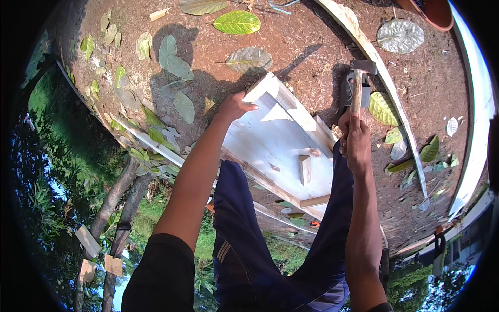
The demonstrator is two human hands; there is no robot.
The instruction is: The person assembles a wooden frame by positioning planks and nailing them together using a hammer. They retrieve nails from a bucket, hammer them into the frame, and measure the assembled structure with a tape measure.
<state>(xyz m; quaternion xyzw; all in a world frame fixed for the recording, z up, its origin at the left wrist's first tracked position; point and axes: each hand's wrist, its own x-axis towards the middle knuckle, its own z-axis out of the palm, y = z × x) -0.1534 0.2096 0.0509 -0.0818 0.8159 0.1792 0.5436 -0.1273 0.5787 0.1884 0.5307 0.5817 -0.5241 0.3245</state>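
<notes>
Outdoor yard in hard sunlight, bare reddish-brown ground (pixel 291 36) strewn with fallen leaves (pixel 237 22) green and dry, sharp shadows at the far left, long pale plank (pixel 400 112) on the right, grass (pixel 49 99) and tree trunks (pixel 112 205) at the left edge

A white-painted wooden board (pixel 270 143) lies flat on the bare ground, framed along its edges by raised strips, with a small loose wood block (pixel 304 169) resting on it. A hammer (pixel 357 86) with a wooden handle and dark metal head stands upright just beside the board's right edge.
</notes>
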